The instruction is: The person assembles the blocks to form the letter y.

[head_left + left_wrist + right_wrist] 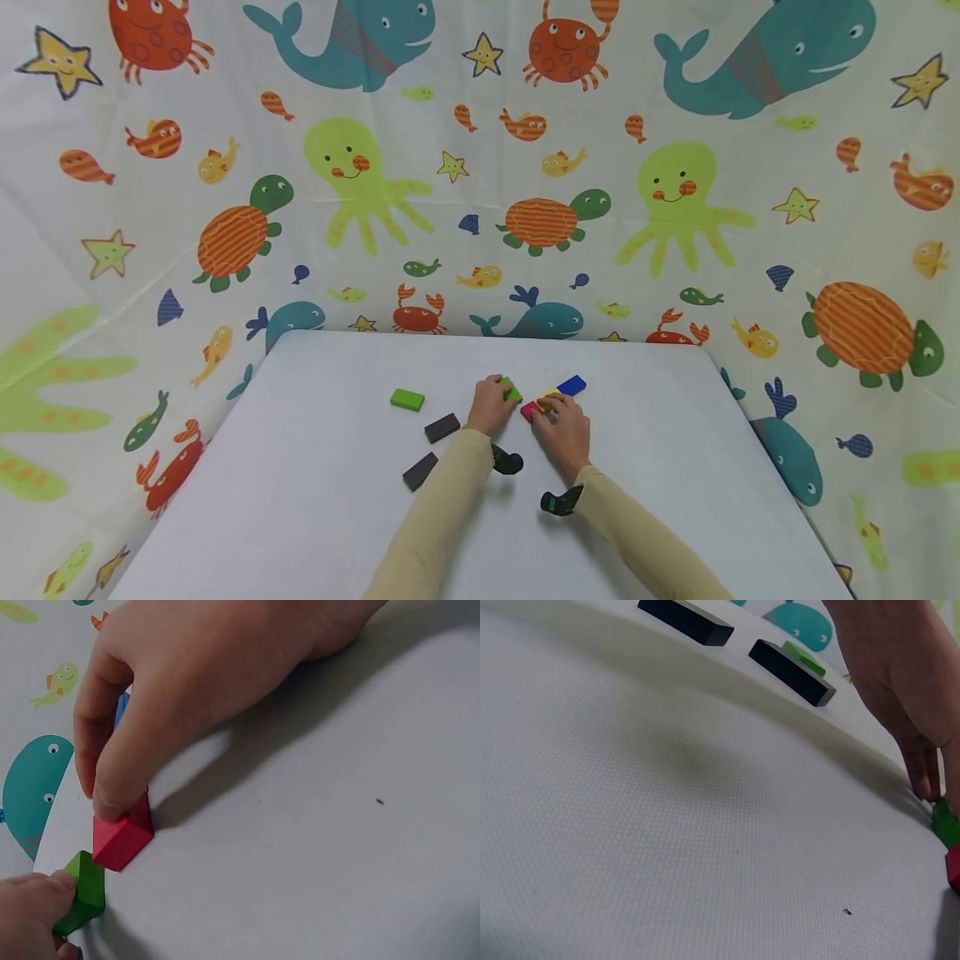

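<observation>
My left hand (491, 406) pinches a green block (512, 391) just left of a slanting row of blocks. In the left wrist view, its thumb lies against that green block (89, 889), close to the red block's near end. The row runs from a red block (529, 411) through a yellow one to a blue block (573, 385) at the far right. My right hand (564, 431) holds the red block, thumb at its side, fingers reaching over the yellow block and hiding most of it. From the left wrist, the thumb shows on the red block (124, 838).
Left of my hands lie a loose green block (407, 400) and two dark blocks, one farther (442, 428) and one nearer (420, 472) beside my left sleeve. A sea-animal cloth (465, 225) hangs behind the white table (300, 500) and down its sides.
</observation>
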Tool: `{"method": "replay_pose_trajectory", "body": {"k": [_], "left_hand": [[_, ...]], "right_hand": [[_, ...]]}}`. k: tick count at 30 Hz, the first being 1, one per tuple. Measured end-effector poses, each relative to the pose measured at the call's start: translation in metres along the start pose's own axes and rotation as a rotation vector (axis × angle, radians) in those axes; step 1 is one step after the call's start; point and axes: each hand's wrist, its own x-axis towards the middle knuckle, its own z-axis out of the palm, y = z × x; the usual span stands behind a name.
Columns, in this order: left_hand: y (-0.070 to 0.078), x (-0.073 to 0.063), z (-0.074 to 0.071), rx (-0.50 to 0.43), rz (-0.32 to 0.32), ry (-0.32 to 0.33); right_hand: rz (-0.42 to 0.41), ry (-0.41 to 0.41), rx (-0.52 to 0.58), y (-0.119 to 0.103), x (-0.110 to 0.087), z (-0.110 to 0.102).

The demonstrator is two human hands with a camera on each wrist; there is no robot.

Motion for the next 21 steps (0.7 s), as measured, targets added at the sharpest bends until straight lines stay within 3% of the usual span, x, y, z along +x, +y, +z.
{"method": "replay_pose_trajectory", "body": {"k": [14, 21], "left_hand": [[0.0032, -0.0005, -0.0054, -0.192, -0.03, 0.007], [0.0033, -0.0022, -0.0008, -0.278, -0.051, 0.058]], "right_hand": [[0.005, 0.01, -0.018, -0.0002, 0.0004, 0.0026], [-0.019, 0.029, -0.013, 0.0037, 0.0002, 0.0035]]}}
